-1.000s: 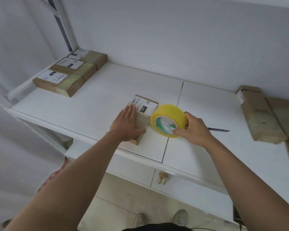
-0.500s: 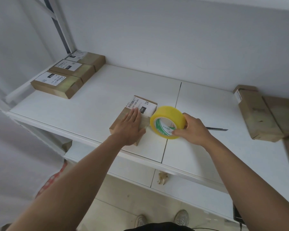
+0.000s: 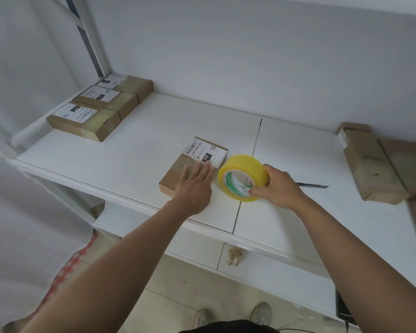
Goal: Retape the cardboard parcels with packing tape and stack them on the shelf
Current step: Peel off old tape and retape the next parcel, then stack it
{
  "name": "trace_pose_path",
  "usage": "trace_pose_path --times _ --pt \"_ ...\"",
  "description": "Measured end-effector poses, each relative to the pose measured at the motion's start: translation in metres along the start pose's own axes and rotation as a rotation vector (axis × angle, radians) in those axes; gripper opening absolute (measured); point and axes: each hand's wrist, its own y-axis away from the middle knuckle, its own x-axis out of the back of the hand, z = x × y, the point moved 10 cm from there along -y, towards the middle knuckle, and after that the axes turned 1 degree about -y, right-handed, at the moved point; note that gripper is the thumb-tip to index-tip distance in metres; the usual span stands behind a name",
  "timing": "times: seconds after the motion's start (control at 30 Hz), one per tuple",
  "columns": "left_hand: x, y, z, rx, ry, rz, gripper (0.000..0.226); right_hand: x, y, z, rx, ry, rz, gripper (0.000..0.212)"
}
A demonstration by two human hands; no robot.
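Parcel (image 3: 192,162) pinned on shelf (image 3: 135,150), tape roll (image 3: 243,176) just right of it.
Left hand (image 3: 195,186) is laid flat, open, on parcel; roll is gripped by right hand (image 3: 280,186), fingers closed.

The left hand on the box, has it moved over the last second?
Yes. The left hand has slid back along the box, toward the shelf's front edge, so its fingertips have left the white label mostly uncovered.
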Motion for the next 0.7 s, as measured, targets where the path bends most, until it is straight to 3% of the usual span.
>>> trace_pose_path --times 0.7 --pt "0.001 0.009 0.011 0.002 -0.136 0.006 0.078 0.003 0.007 0.0 -0.002 0.011 -0.003 0.037"
